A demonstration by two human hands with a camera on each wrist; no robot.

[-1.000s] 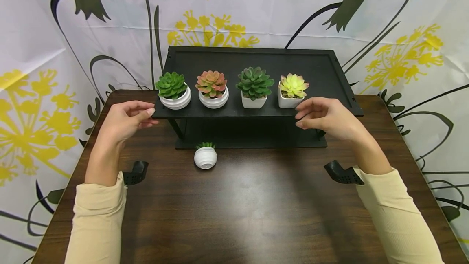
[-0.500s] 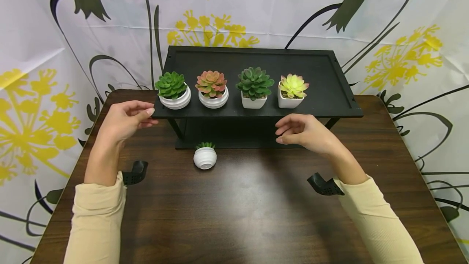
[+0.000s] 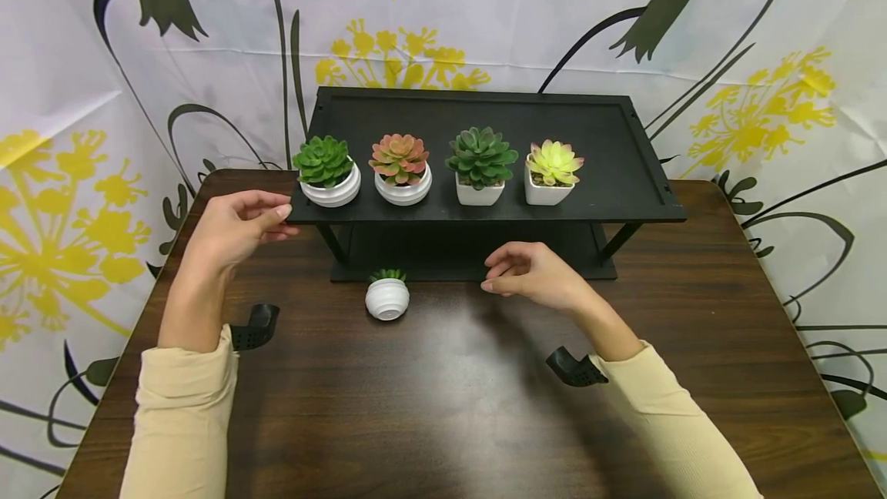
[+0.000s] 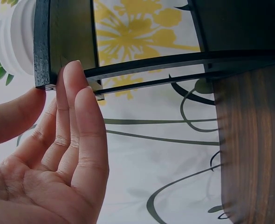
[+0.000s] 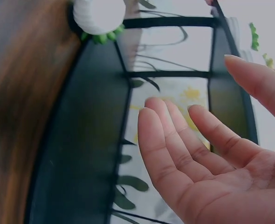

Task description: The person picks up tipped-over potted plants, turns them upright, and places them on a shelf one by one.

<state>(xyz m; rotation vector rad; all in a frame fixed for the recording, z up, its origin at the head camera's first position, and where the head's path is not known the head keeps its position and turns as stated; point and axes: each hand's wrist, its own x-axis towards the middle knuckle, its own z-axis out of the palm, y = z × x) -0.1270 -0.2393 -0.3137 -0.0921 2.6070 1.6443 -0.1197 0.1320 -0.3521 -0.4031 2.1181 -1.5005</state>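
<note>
My left hand pinches the front left corner of the black two-tier shelf. In the left wrist view the thumb is at the edge of the top board and the fingers are under it. My right hand hovers before the shelf's lower tier, fingers loosely bent, holding nothing. To its left, a potted succulent in a round white pot lies tipped on the table, its base towards me and its green leaves towards the shelf. The right wrist view shows that white pot at the top.
Along the top board's front stand a green succulent, a reddish one, a dark green one and a yellow one, all in white pots. The brown wooden table reaches back to a floral curtain.
My right hand has moved left and towards me, from beside the yellow succulent to before the lower tier. The left hand and the plants have stayed put.
</note>
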